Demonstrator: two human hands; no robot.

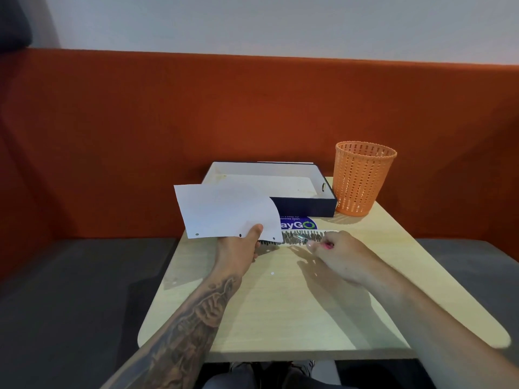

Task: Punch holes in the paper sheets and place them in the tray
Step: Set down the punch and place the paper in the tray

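Fig.: one punched sheet on its way to the tray, L to R.

L hand (242, 246): grip clamped on the near edge of the paper sheet (224, 210), thumb on top, fingers under. Three punched holes show along that edge, to either side of the thumb. The sheet is lifted off the tabletop (280, 304); its far R corner curls down and overlaps the near wall of the tray (309, 206), which sits beyond the grip w/ white paper already inside.

Just R of the grip & slightly beyond it: the hole punch (303, 238), a long toothed bar lying across the tabletop, partly hidden by the sheet. A few paper dots lie on the tabletop below the grip.

R hand (334, 252): resting on the R end of the punch, fingers curled around sth small & pink; cannot tell what it is or whether the grip is truly shut.

Far R, beside the tray: orange mesh bin (365, 178).

Risks, as judged from here:
- One-handed edge pinch + limp sheet → curled corner may catch the tray's near wall & fold or crease on entry.
- Pinch sits on the perforated edge → a tug could tear through a hole.
- Low carry path → sheet may drag over the punch teeth & snag.
- Sheet may land skewed on the stack, no 2nd hand guiding it.
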